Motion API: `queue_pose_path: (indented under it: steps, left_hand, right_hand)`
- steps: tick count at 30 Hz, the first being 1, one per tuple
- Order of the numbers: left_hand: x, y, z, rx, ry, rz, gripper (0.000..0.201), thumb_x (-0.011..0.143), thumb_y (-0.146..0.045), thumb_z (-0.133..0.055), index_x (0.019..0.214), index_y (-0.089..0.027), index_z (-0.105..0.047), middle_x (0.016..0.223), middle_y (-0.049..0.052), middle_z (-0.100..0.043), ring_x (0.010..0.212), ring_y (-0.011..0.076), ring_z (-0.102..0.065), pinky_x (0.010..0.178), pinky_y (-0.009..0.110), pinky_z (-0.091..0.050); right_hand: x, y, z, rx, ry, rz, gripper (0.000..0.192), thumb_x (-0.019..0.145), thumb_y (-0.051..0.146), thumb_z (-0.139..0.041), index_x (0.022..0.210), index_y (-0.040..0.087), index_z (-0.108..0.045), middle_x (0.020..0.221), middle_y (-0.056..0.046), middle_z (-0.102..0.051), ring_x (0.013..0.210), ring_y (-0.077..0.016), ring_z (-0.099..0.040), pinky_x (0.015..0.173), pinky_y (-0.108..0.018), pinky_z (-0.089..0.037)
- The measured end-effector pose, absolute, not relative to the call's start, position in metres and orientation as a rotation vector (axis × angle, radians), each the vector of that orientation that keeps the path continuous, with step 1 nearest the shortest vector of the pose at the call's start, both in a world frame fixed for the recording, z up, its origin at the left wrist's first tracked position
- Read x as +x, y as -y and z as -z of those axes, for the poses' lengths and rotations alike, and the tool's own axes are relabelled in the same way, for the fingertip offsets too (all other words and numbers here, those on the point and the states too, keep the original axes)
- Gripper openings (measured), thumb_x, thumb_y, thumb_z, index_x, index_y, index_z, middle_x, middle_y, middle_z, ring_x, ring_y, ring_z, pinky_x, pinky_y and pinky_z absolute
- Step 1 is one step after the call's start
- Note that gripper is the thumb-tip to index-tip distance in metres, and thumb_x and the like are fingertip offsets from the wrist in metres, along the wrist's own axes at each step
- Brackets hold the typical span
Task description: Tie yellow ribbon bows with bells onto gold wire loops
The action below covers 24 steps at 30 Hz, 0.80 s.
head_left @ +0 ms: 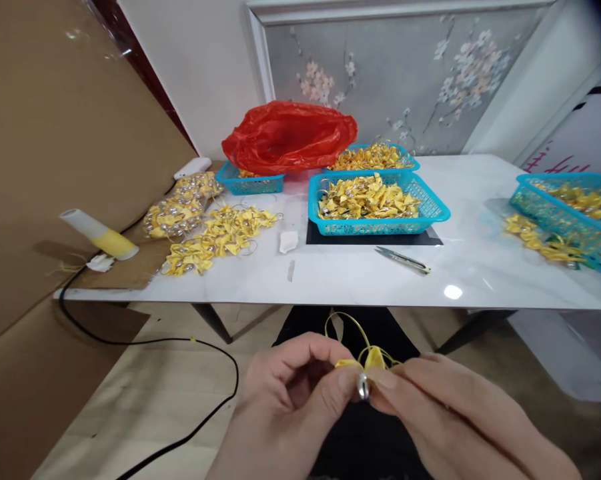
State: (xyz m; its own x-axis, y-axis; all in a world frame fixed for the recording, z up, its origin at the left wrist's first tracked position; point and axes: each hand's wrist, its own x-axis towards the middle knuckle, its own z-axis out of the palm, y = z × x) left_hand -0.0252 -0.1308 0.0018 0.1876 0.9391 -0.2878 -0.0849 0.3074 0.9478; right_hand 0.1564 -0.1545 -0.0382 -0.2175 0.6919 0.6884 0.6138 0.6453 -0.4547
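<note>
Both hands meet low in front of the table edge, fingertips touching. Left hand (300, 383) is curled nearly closed, thumb and forefinger pinched on a small silver bell (363, 386). Right hand (445, 407) has its fingers extended and pressed together, gripping the same bell from the opposite side. A yellow ribbon bow (373, 358) sits directly above the bell, between the fingertips of both hands, with a thin yellow loop (347, 323) rising from it.

Beyond the hands, on the white table (480, 220), small scissors (404, 260) lie just past the right hand. Farther out stands a blue basket (433, 215) filled with yellow pieces. A loose pile of yellow bows (217, 240) lies beyond the left hand, with a glue gun (97, 235) farther to that side. A red plastic bag (290, 137) rests at the far side of the table.
</note>
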Motion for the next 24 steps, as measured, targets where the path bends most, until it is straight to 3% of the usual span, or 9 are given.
queue_pose_path:
  steps: [4,16,24]
  left_hand:
    - [-0.025,0.127,-0.003,1.034,-1.116,-0.872,0.019,0.083,-0.034,-0.074,0.075,-0.018,-0.071,0.062,-0.002,-0.066,0.062,0.0106,-0.058,0.061,0.018,-0.045]
    - [-0.028,0.126,0.000,0.906,-1.034,-0.869,0.016,0.088,-0.024,-0.068,0.074,-0.017,-0.068,0.063,-0.003,-0.065,0.062,0.0087,-0.056,0.061,0.017,-0.045]
    - [-0.026,0.124,-0.002,0.834,-0.997,-0.882,0.015,0.083,-0.026,-0.074,0.074,-0.015,-0.071,0.064,-0.001,-0.068,0.059,0.0087,-0.058,0.058,0.018,-0.047]
  right_hand:
    - [0.163,0.139,0.025,-1.005,1.949,-0.207,0.017,0.090,0.014,-0.065,0.105,0.022,-0.068,0.091,-0.004,-0.071,0.073,-0.0147,-0.071,0.065,-0.020,-0.062]
    - [0.152,0.127,0.008,-0.975,1.857,-0.612,0.024,0.091,0.005,-0.057,0.099,0.021,-0.072,0.087,-0.001,-0.067,0.073,-0.0080,-0.066,0.062,-0.013,-0.055]
    - [0.152,0.133,0.011,-0.968,1.917,-0.268,0.016,0.089,0.009,-0.062,0.094,0.019,-0.073,0.079,-0.003,-0.072,0.066,-0.0150,-0.069,0.055,-0.020,-0.059]
